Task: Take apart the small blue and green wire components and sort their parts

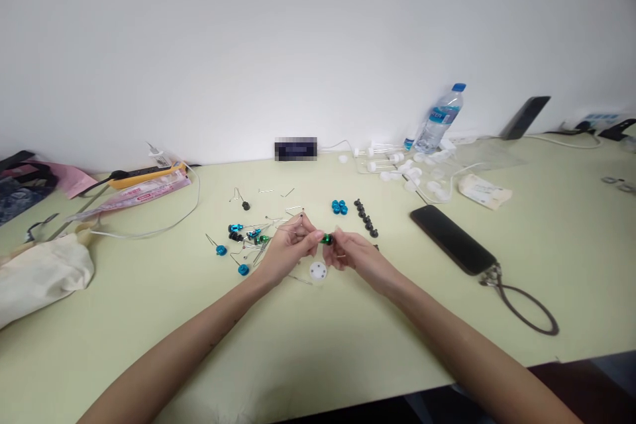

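Observation:
Between my two hands is a small green and black cylindrical part (326, 238). My left hand (297, 240) pinches its left end, and a thin metal wire shows by the fingers. My right hand (350, 250) has its fingertips closed on the other end. Just below them lies a white disc with dark holes (318, 270). Left of my left hand are scattered blue parts with bent wires (243, 269), a black one (246, 206) and a green one (261, 239). Beyond my right hand sit a cluster of blue caps (340, 207) and a row of black pieces (366, 218).
A phone (453, 238) with a strap loop (534, 311) lies to the right. Farther back are a water bottle (440, 119), white plastic pieces (412, 172) and a dark phone-like slab (527, 117). On the left are a cloth bag (42, 275), a yellow power strip (149, 175) and a white cable (163, 233).

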Motion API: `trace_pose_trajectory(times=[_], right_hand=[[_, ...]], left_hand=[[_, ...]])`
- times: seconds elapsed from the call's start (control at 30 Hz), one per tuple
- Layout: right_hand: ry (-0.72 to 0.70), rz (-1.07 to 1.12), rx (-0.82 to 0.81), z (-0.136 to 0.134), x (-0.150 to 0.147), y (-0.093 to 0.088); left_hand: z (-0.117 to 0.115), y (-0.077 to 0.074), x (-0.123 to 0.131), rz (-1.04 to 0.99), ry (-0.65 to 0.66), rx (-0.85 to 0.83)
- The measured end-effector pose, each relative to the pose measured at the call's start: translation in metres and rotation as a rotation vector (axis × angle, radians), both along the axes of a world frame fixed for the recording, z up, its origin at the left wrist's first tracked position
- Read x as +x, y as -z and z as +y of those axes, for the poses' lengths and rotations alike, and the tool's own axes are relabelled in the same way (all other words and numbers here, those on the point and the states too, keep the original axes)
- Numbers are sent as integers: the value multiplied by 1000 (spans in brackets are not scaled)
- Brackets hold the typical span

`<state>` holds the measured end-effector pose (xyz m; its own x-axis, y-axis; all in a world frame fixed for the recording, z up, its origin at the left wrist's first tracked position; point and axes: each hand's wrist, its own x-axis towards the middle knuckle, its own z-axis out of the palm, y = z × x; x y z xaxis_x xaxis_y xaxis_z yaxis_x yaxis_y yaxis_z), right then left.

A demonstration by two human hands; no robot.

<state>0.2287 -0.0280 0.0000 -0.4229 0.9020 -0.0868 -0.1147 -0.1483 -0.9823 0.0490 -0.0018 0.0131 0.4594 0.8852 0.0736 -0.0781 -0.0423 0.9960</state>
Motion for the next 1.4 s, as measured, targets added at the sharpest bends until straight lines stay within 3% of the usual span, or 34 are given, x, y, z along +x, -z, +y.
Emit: trace_pose_trajectory(times=[0.2,0.4,0.57,0.77,0.93,1.1,1.27,1.4], right_hand=[[147,18,47,1,1,1],[56,-103,145,1,-1,1],[254,-110,233,3,1,0],[81,-219,209,2,-3,9],[273,-201,270,2,-3,11],[121,-213,288,0,-5,8],[311,-168,347,1,-5,9],[173,-194,279,2,-4,7]], left_hand=[[-1,-1,0,4,-6,-20],[-2,1,2,-15,39,-32],[1,2,1,-10,2,-103],[1,1,1,-13,-13,-96],[1,-6,-2,5,-31,-83],[0,-5,0,9,7,-75],[-1,-6,-1,5,-30,-63],[-3,-7,0,21,-2,-58]])
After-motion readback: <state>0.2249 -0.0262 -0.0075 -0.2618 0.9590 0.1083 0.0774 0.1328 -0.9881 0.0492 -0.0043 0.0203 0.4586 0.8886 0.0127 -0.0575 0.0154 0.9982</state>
